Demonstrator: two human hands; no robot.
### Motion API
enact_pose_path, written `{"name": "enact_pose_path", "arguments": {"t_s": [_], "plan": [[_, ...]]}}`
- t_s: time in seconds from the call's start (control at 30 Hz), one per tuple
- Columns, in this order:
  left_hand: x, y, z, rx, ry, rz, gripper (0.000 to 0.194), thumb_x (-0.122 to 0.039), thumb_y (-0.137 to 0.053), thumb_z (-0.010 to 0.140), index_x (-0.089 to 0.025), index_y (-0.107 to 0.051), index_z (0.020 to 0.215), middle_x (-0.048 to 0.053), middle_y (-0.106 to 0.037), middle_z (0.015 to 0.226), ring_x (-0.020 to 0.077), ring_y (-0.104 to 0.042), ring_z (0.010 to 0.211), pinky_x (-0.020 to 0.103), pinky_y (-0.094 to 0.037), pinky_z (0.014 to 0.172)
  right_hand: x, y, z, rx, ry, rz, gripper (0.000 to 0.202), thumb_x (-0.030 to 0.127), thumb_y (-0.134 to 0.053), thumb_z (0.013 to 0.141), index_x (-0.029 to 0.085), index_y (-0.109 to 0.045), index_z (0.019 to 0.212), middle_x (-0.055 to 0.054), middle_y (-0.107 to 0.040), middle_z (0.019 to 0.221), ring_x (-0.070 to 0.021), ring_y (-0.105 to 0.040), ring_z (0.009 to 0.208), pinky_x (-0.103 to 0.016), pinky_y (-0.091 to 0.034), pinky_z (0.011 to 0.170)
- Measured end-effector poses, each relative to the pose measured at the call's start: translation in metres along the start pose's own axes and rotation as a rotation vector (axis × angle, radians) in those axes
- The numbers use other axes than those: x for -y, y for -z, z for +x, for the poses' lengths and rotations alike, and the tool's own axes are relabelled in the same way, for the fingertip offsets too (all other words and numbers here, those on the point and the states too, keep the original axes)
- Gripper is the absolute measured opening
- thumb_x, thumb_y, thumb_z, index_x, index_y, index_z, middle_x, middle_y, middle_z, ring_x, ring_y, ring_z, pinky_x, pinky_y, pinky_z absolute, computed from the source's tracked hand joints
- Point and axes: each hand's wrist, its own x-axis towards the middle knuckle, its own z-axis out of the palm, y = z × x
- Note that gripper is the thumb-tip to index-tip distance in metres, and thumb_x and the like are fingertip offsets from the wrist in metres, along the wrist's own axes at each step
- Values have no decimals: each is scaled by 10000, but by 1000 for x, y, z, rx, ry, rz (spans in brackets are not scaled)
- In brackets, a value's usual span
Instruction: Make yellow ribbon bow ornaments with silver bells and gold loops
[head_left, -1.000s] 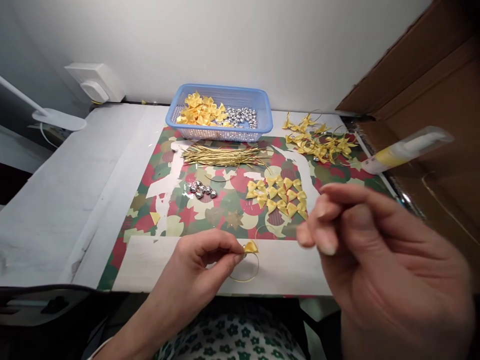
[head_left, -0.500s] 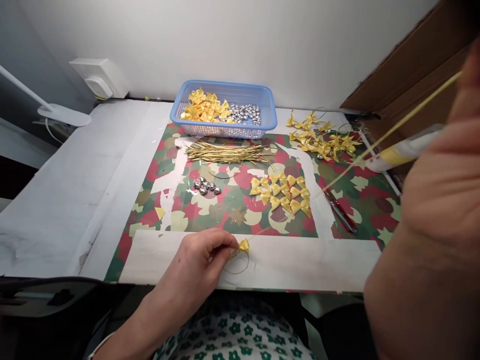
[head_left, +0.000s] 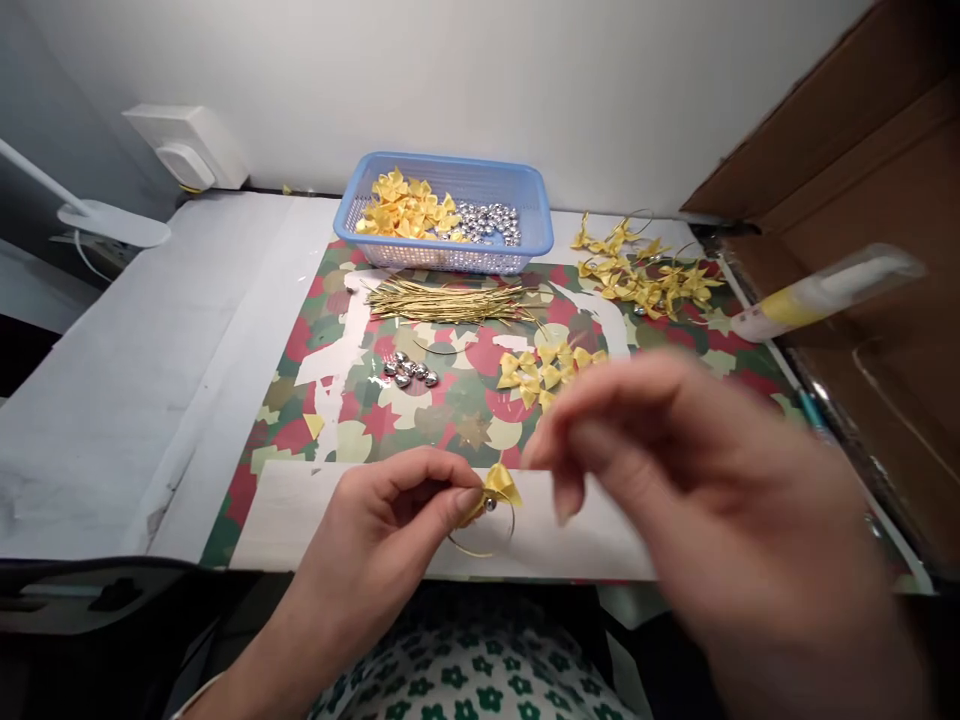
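My left hand (head_left: 401, 530) pinches a yellow ribbon bow (head_left: 501, 484) between thumb and fingertips, above the white strip at the table's front edge. Against the bow sits a small silver bell (head_left: 490, 504), and a thin gold wire loop curves below it. My right hand (head_left: 697, 490) hovers just right of the bow, apart from it, with curled fingers. Motion blurs it, and whether anything is between its fingers cannot be made out. Beyond it lie several yellow bows (head_left: 551, 368), partly covered by that hand. Silver bells (head_left: 409, 370) rest in a small group farther left.
A blue basket (head_left: 442, 255) at the back holds yellow bows and silver bells. In front of it lies a bundle of gold wire ties (head_left: 450, 302). Bows with wires (head_left: 652, 275) are heaped at back right, near a glue bottle (head_left: 795, 305) and a cardboard box (head_left: 847, 150).
My right hand has come down and left from the upper right, where a taut yellow thread stretched from it. That thread no longer shows in it. My left hand keeps its pinch on the bow.
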Motion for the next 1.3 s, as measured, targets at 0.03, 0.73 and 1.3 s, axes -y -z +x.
{"name": "enact_pose_path", "arguments": {"t_s": [0.03, 0.73, 1.3], "plan": [[-1, 0, 0, -17, -14, 0, 99, -243, -694, 885, -224, -744, 801, -18, -713, 752, 133, -631, 718, 193, -512, 643, 3, -4, -12, 42, 2, 25, 168, 74, -547, 978, 205, -649, 949, 41, -662, 777, -73, -638, 656, -159, -553, 639], [0, -5, 4, -118, -2, -32, 74, -204, -805, 801, -277, -806, 798, -45, -790, 774, 118, -713, 705, 138, -583, 651, 0, -18, -64, -6, 114, -333, 189, -37, -632, 866, 82, -682, 1005, -43, -523, 712, -147, -489, 653, -307, -418, 556], [5, 4, 8, 42, 136, -247, 53, -259, -808, 838, -240, -805, 789, -16, -794, 795, 116, -704, 746, 147, -560, 689, 2, -22, -63, -66, 154, -338, 146, -9, -622, 871, 91, -683, 958, -22, -509, 680, -135, -491, 616, -283, -414, 524]]}}
